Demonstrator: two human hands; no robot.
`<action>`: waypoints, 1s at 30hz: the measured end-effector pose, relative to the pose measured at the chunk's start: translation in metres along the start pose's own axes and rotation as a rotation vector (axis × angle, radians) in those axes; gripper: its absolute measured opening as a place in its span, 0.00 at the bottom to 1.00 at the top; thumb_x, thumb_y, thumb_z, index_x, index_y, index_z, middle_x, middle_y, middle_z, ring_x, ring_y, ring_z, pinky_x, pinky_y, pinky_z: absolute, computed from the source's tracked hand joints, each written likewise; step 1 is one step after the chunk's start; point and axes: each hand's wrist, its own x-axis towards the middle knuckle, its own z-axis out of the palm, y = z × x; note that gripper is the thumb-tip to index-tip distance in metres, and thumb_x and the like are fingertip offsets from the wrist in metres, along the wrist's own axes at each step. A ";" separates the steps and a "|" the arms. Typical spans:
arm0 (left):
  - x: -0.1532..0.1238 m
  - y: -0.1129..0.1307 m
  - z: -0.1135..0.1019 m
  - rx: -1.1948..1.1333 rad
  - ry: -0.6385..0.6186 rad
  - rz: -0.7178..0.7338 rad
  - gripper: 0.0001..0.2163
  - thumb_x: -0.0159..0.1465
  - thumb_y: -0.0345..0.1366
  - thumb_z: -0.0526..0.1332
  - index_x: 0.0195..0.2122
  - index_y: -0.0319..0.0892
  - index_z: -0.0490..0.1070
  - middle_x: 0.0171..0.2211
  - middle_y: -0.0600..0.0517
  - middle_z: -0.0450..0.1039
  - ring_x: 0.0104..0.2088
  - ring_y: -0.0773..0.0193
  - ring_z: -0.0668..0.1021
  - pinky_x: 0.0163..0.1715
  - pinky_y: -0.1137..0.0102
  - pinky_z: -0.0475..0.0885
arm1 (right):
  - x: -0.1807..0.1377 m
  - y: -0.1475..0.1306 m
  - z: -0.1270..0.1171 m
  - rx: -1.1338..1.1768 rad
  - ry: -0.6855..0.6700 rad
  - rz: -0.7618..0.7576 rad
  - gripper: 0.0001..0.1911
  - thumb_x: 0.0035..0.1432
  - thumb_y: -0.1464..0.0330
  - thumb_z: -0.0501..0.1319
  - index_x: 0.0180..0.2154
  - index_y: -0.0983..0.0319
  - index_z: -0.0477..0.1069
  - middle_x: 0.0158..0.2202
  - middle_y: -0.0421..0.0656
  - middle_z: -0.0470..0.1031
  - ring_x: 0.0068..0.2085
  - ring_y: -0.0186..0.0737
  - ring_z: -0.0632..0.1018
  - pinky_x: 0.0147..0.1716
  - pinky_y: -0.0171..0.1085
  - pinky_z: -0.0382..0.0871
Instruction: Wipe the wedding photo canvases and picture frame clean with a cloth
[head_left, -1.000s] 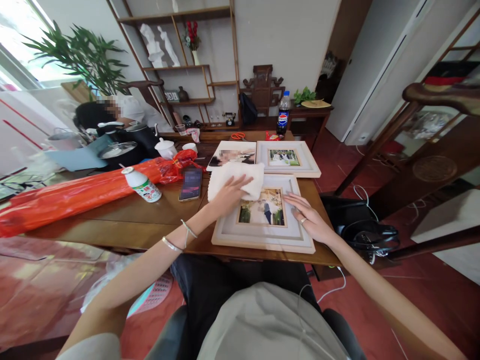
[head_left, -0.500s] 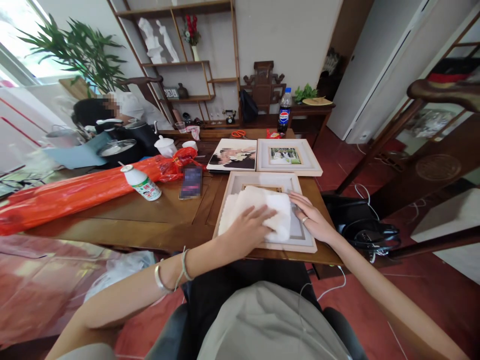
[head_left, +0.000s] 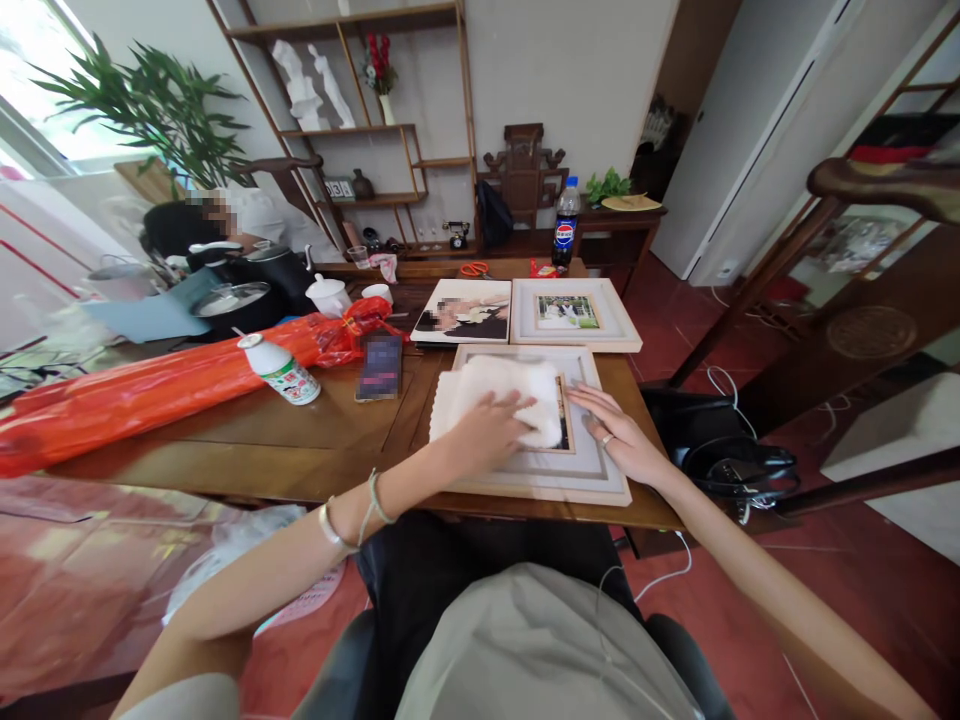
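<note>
A white-framed photo [head_left: 581,478] lies flat at the near edge of the wooden table [head_left: 300,440]. My left hand [head_left: 487,432] presses a white cloth [head_left: 510,395] down on the frame's glass, fingers flat on the cloth. To the right, my right hand [head_left: 619,437] rests flat on the frame's right side, fingers stretched out, a ring on one finger. The cloth hides most of the picture.
Behind lie a second white frame [head_left: 576,314] and an unframed photo [head_left: 465,312]. A phone [head_left: 380,366], a small white bottle [head_left: 280,368] and a long orange plastic bundle [head_left: 150,390] sit left. Pots, a teapot [head_left: 328,295], a cola bottle [head_left: 564,228], shelves and a black bag [head_left: 720,450] surround.
My left hand swept the cloth from the frame's upper left down over the picture, then back slightly up and left. My right hand stayed on the frame's right side.
</note>
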 end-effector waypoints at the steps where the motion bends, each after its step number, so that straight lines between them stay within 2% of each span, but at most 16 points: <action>1: -0.010 0.011 -0.006 -0.022 -0.030 0.054 0.11 0.68 0.32 0.55 0.49 0.46 0.72 0.65 0.48 0.57 0.64 0.55 0.62 0.59 0.55 0.63 | 0.000 0.000 0.000 0.001 -0.002 -0.003 0.22 0.66 0.66 0.49 0.61 0.49 0.61 0.63 0.42 0.64 0.66 0.46 0.59 0.64 0.59 0.52; 3: -0.026 0.031 -0.016 -0.048 -0.058 0.152 0.11 0.68 0.33 0.55 0.49 0.46 0.72 0.64 0.49 0.59 0.63 0.57 0.63 0.58 0.59 0.64 | 0.000 -0.001 0.000 0.003 -0.005 0.001 0.22 0.67 0.65 0.49 0.60 0.49 0.62 0.63 0.42 0.64 0.66 0.46 0.59 0.65 0.59 0.52; 5: -0.035 0.045 -0.022 -0.028 -0.067 0.185 0.11 0.68 0.33 0.55 0.48 0.45 0.72 0.64 0.48 0.58 0.63 0.57 0.64 0.58 0.61 0.64 | 0.001 -0.002 0.000 0.006 -0.004 0.005 0.22 0.67 0.65 0.49 0.60 0.49 0.62 0.63 0.42 0.64 0.66 0.46 0.60 0.65 0.58 0.52; 8: -0.027 0.046 -0.015 0.070 -0.062 0.087 0.11 0.66 0.31 0.56 0.48 0.45 0.73 0.66 0.48 0.54 0.64 0.52 0.62 0.58 0.56 0.65 | 0.001 -0.001 0.000 0.006 -0.003 -0.001 0.21 0.67 0.64 0.50 0.60 0.49 0.62 0.63 0.42 0.64 0.66 0.47 0.60 0.64 0.59 0.52; 11: -0.007 0.026 0.002 0.144 -0.035 -0.056 0.14 0.66 0.27 0.54 0.48 0.46 0.74 0.67 0.50 0.51 0.65 0.50 0.59 0.58 0.52 0.63 | 0.000 0.001 0.000 0.005 -0.001 -0.007 0.21 0.66 0.63 0.50 0.60 0.50 0.62 0.63 0.43 0.64 0.66 0.48 0.60 0.64 0.59 0.53; 15: 0.017 -0.020 0.018 0.208 0.070 -0.204 0.16 0.66 0.25 0.52 0.49 0.45 0.75 0.67 0.49 0.50 0.66 0.49 0.57 0.60 0.51 0.61 | 0.000 0.003 0.000 0.004 -0.006 -0.008 0.22 0.67 0.65 0.49 0.61 0.49 0.61 0.63 0.43 0.64 0.66 0.47 0.59 0.64 0.59 0.53; 18: 0.022 -0.046 0.019 0.238 0.130 -0.261 0.16 0.65 0.25 0.53 0.49 0.43 0.75 0.67 0.47 0.51 0.66 0.47 0.57 0.60 0.51 0.59 | 0.000 0.003 0.000 0.014 0.000 -0.012 0.22 0.67 0.66 0.48 0.61 0.49 0.61 0.63 0.42 0.64 0.66 0.46 0.59 0.64 0.59 0.53; 20: 0.017 -0.050 0.014 0.247 0.124 -0.266 0.15 0.65 0.24 0.53 0.47 0.41 0.75 0.66 0.45 0.54 0.65 0.47 0.60 0.59 0.51 0.61 | 0.001 0.002 0.000 0.021 0.005 -0.012 0.22 0.67 0.67 0.48 0.61 0.49 0.62 0.63 0.42 0.64 0.66 0.46 0.60 0.64 0.58 0.53; 22: 0.004 -0.041 0.004 0.245 0.075 -0.247 0.15 0.65 0.24 0.53 0.46 0.40 0.76 0.64 0.44 0.59 0.62 0.48 0.64 0.56 0.53 0.65 | 0.001 0.002 0.000 0.023 0.007 -0.010 0.23 0.66 0.67 0.49 0.60 0.49 0.62 0.63 0.42 0.64 0.66 0.45 0.60 0.64 0.58 0.53; 25: -0.027 -0.005 -0.017 0.207 -0.062 -0.168 0.14 0.64 0.25 0.55 0.46 0.41 0.75 0.61 0.43 0.64 0.57 0.49 0.70 0.49 0.58 0.71 | 0.001 0.001 0.000 0.019 0.007 0.002 0.23 0.66 0.68 0.49 0.61 0.50 0.62 0.63 0.43 0.64 0.66 0.45 0.60 0.65 0.58 0.52; 27: -0.051 0.024 -0.028 0.176 -0.149 -0.075 0.15 0.62 0.26 0.58 0.49 0.42 0.74 0.61 0.42 0.64 0.56 0.49 0.72 0.47 0.60 0.72 | 0.001 0.001 0.000 0.015 0.007 0.013 0.23 0.66 0.68 0.49 0.60 0.50 0.62 0.63 0.43 0.64 0.66 0.45 0.59 0.65 0.58 0.52; 30: -0.078 0.057 -0.033 0.141 -0.156 -0.028 0.15 0.62 0.28 0.59 0.49 0.44 0.74 0.62 0.42 0.62 0.58 0.48 0.70 0.49 0.59 0.71 | 0.001 0.000 0.000 0.014 0.008 0.028 0.23 0.65 0.68 0.50 0.60 0.50 0.63 0.63 0.42 0.64 0.66 0.46 0.60 0.65 0.58 0.52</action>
